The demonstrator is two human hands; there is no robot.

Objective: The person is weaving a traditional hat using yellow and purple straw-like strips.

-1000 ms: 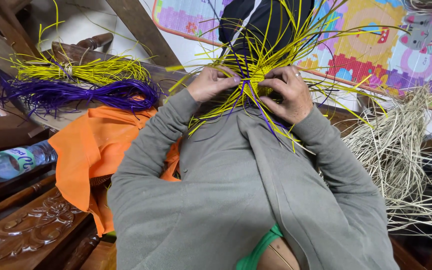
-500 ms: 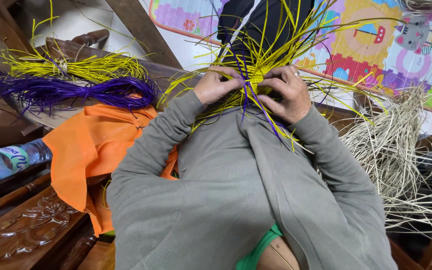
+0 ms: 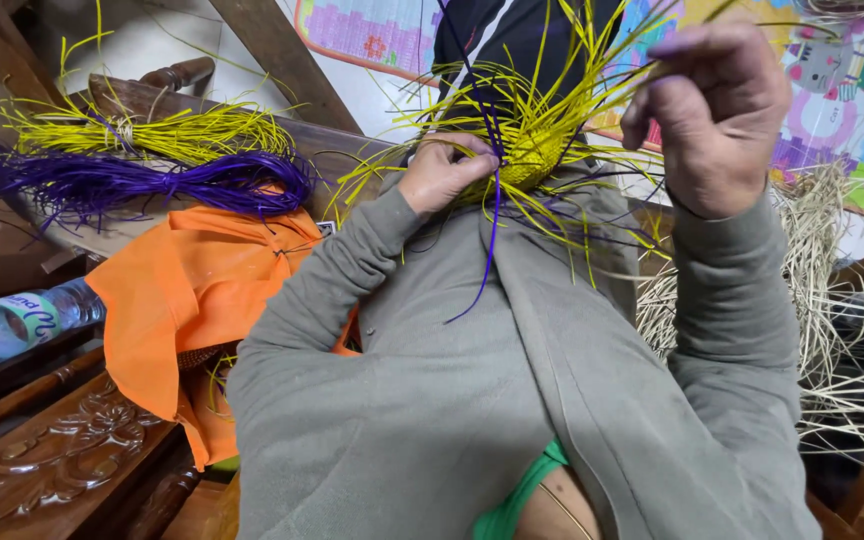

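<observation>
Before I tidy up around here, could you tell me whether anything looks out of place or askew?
Nothing looks damaged or spilled. The plastic bottle lies on its side at the left on the dark wood, capped end hidden. One purple strand hangs loose from the yellow woven piece that the left hand pinches.

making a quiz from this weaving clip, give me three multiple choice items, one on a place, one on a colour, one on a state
1. Where does the purple strand bundle lie?
A. just below the yellow strand bundle
B. under the plastic bottle
C. on the play mat

2. What colour is the cloth beside the left sleeve?
A. green
B. orange
C. white

3. What is the right hand doing?
A. flat on the cloth
B. holding the bottle
C. raised, clear of the woven piece

Answers: 1 A, the purple bundle sits right under the yellow one. 2 B, the cloth is plainly orange. 3 C, the right hand is lifted while the left hand keeps a grip on the weave.
</observation>
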